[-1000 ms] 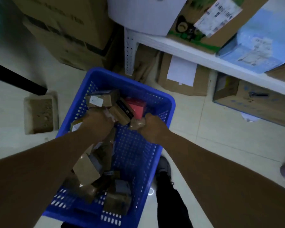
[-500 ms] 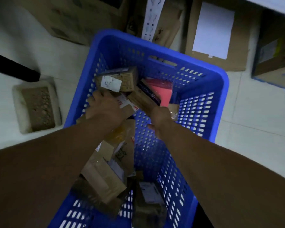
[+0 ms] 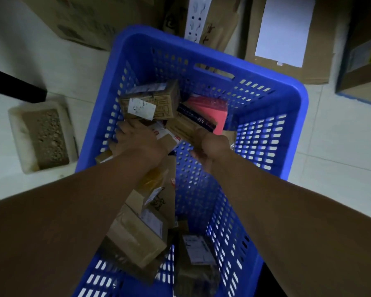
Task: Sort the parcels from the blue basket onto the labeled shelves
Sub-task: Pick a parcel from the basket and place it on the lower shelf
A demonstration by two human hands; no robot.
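Both arms are pushed deeper toward the far end of the blue basket [image 3: 291, 91] than half a second ago, and the view is tipped down, so the shelf boards are lost from sight. Left hand [image 3: 137, 140] is laid on a taped parcel [image 3: 169, 139], just below the box with a white label [image 3: 150, 105]; fingers are hidden, so its grip cannot be told. Right hand [image 3: 214, 150] is curled tight round a small brown parcel [image 3: 229, 135], only a corner shown past the knuckles, probably held ready for lifting out. A red parcel [image 3: 210, 110] and a dark-striped box [image 3: 193, 122] are wedged behind. More boxes [image 3: 135, 236] are piled at the near end, so sorting is judged far from done. A shelf post [image 3: 196, 20] is seen just beyond the basket.
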